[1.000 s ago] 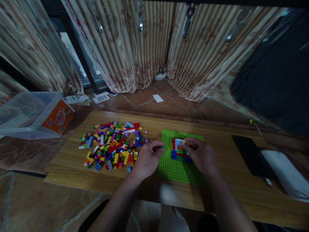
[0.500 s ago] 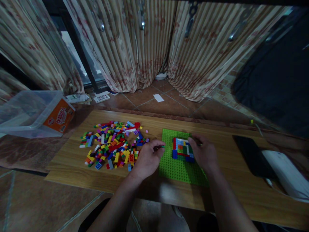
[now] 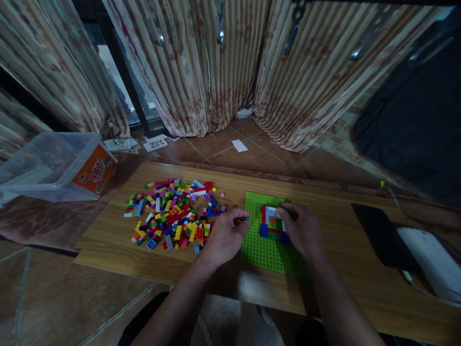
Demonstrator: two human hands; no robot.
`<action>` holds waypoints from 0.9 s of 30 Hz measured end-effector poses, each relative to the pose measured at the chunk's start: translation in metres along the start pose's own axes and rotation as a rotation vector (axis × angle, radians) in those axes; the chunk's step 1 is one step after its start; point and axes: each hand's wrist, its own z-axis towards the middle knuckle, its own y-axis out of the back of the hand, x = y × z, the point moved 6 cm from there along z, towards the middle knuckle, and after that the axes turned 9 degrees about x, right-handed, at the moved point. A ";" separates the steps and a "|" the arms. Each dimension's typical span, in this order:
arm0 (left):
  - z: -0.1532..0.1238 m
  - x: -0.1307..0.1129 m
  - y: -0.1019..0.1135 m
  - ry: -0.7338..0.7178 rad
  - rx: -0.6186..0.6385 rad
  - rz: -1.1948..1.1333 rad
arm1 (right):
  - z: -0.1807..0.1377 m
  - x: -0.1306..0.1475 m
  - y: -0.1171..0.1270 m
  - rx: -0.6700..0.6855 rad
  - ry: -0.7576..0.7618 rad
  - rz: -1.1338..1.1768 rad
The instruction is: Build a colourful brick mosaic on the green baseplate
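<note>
Left hand (image 3: pixel 223 234): curled, pinching green brick (image 3: pixel 246 218) at left edge of baseplate (image 3: pixel 266 252). Right hand (image 3: pixel 303 229): half-curled, fingertips on build (image 3: pixel 272 222) mid-baseplate; hold unclear. Brick pile (image 3: pixel 173 216) left, on table (image 3: pixel 108 240).

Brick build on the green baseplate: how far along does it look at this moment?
Done: a small, low multicoloured build sits on the green baseplate. In hand: right hand rests on its far right corner; left hand pinches a small green piece. Left: a large loose brick pile and most baseplate studs bare.
</note>
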 end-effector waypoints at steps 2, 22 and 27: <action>0.000 -0.001 -0.001 -0.004 0.001 -0.004 | 0.000 0.002 -0.002 0.017 0.010 -0.022; 0.000 0.002 -0.010 0.004 0.017 0.021 | 0.006 -0.006 0.016 -0.070 -0.138 0.179; -0.001 -0.006 0.012 -0.045 -0.070 0.140 | 0.005 0.004 0.023 -0.153 -0.123 0.242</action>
